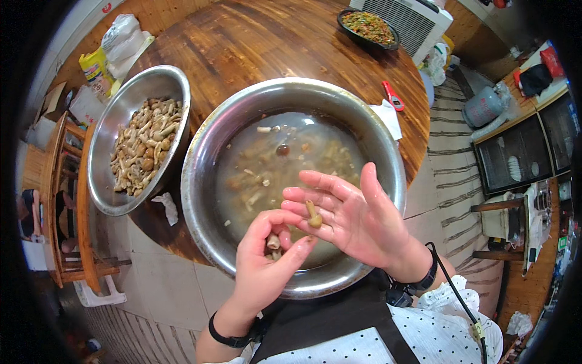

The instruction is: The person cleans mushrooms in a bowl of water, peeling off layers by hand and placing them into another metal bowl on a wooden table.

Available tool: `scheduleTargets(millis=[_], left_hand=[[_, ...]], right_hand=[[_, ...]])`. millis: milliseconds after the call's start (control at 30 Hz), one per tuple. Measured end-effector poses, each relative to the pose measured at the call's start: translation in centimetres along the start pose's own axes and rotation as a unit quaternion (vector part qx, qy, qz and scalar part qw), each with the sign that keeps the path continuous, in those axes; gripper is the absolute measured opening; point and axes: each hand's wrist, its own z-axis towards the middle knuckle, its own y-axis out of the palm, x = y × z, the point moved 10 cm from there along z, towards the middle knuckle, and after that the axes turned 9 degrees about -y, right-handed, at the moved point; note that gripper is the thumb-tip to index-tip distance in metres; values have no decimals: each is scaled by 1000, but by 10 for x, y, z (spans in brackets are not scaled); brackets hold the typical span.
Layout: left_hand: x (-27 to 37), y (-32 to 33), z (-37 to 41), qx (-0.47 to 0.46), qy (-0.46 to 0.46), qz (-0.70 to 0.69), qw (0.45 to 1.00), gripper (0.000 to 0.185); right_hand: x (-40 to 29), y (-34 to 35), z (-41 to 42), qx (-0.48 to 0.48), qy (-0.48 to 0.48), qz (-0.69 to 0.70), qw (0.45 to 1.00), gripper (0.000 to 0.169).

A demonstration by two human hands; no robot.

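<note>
My left hand curls around several small mushrooms, partly hidden by its fingers. My right hand is turned palm up with the fingers spread, and one small brown-capped mushroom lies across its fingers. The left fingertips meet the right fingers close to that mushroom. Both hands look wet and are over the near side of a large steel basin. Cloudy water fills its lower part, with mushrooms and stem bits under and on the surface. One dark round cap floats near the middle.
A tilted steel bowl of mushrooms stands left on the round wooden table. A crumpled tissue lies between the vessels. Right of the basin are a red peeler and white paper; a black dish of chopped food stands farther back.
</note>
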Motion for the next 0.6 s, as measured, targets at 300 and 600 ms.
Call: scheduleTargets(millis=[300, 600], left_hand=[[0, -1, -6, 34, 67, 53, 996, 21], [-10, -1, -12, 13, 22, -24, 999, 13]], right_hand=[[13, 30, -13, -124, -25, -98, 987, 107], [3, 27, -16, -138, -30, -102, 985, 104]])
